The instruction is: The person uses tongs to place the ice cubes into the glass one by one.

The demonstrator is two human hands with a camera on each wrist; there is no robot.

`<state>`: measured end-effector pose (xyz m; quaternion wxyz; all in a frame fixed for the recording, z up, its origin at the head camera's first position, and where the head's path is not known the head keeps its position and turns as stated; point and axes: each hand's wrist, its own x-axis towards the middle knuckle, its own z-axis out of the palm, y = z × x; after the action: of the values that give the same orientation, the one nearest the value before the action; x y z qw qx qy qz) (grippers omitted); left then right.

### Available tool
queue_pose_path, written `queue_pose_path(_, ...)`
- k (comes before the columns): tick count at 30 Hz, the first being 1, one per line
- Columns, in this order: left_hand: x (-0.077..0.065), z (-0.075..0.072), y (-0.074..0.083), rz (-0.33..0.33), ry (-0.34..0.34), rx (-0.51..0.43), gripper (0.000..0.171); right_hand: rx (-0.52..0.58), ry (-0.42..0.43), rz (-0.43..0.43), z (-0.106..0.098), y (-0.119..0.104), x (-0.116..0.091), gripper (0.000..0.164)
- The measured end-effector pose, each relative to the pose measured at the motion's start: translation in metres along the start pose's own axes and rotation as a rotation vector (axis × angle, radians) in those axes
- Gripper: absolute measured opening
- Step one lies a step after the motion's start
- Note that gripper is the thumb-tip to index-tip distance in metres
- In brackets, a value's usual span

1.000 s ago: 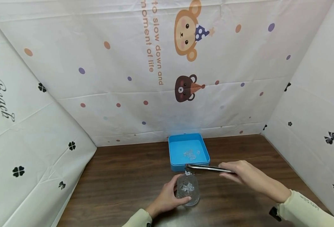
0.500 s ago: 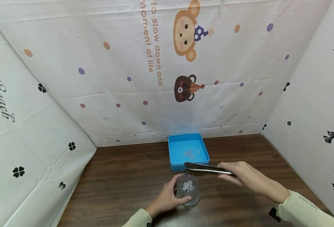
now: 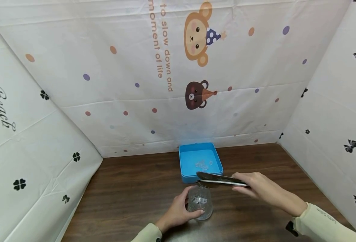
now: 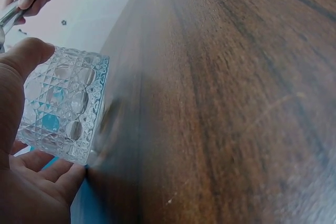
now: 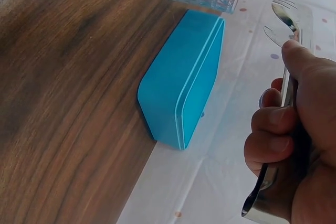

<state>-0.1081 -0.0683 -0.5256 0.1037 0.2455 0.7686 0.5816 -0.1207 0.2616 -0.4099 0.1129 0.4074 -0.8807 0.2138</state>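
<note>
My left hand (image 3: 178,211) grips a clear cut-glass tumbler (image 3: 206,210) standing on the table, thumb on the near side and fingers round the far side. Clear, ice-like pieces (image 3: 199,199) show inside it. In the left wrist view its diamond pattern (image 4: 68,103) is plain. My right hand (image 3: 256,186) holds metal tongs (image 3: 221,179) level above the tumbler's mouth. The tongs' tips stand apart, with nothing visible between them; the right wrist view shows the forked tongs ends (image 5: 286,17) separated.
Just behind the tumbler stands an open blue box (image 3: 191,154), with a small cluster of clear pieces (image 3: 202,164) on its floor. Printed white cloth (image 3: 129,127) walls the brown wooden table (image 3: 129,195) at the back and both sides.
One second ago the tongs pinched a clear piece over the tumbler's mouth. Their tips have since spread and the piece has left them. The left hand has kept its hold.
</note>
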Motion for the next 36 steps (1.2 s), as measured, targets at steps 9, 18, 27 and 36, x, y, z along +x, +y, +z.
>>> queue_pose_path(9, 0.001, 0.0, 0.001, 0.017, 0.004, 0.007, 0.075, -0.027, 0.025, -0.054, -0.01, 0.011, 0.017, 0.024)
queue_pose_path(18, 0.001, -0.001, 0.001, 0.0, -0.007, 0.001, 0.076, -0.065, -0.035, -0.004, -0.018, 0.027, 0.036, 0.021)
queue_pose_path(27, 0.002, 0.0, -0.002, -0.001, -0.011, 0.0, 0.076, -0.133, -0.065, 0.073, -0.018, 0.046, 0.058, 0.027)
queue_pose_path(36, 0.001, -0.001, 0.0, 0.008, -0.011, -0.001, 0.078, -0.122, -0.119, 0.126, -0.018, 0.067, 0.081, 0.021)
